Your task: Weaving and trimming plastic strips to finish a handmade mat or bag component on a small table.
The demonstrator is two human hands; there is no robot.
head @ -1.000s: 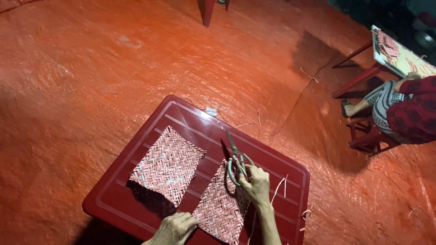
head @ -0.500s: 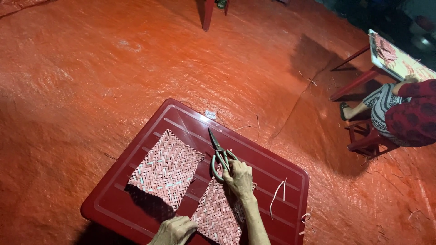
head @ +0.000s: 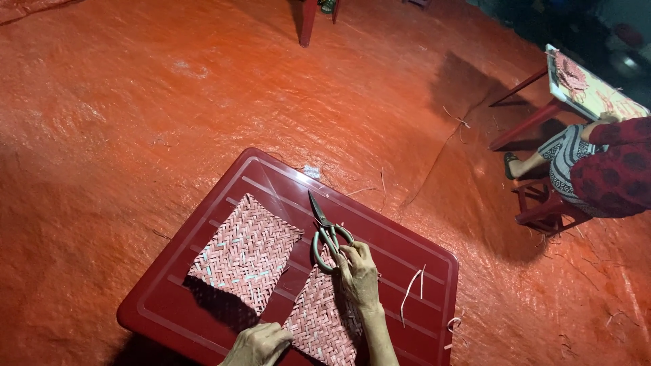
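Scissors and right hand have slid leftward across the tabletop since the earlier frames, and the blades now point up towards the far edge rather than lying further right. From the head camera, the right hand (head: 357, 272) rests on the dark red rectangular plastic table (head: 224, 188), its fingers on the green loop handles of the steel-bladed scissors (head: 325, 230), which lie flat with blades closed and tip aimed away from the person; whether the fingers are through the loops or merely laid on them I cannot tell. Beneath that hand and wrist lies a narrow pink-and-white woven mat piece (head: 319, 317), running down towards the near edge of the table. The left hand (head: 258, 344) sits at the bottom of the view, curled loosely with fingertips pressed on the lower corner of that piece, holding nothing. Just beside it, to the left, a larger square pink-and-white woven mat panel (head: 245, 252) lies flat on the table, its right corner near the scissor handles. Thin pale loose strips (head: 411, 295) lie on the table's right part. All this stands on an orange-red plastic sheet floor (head: 135, 122). Well apart at the right edge, another person in a red dotted garment (head: 614, 176) sits on a low red stool (head: 542, 207) beside a second small table with woven work (head: 584, 87).
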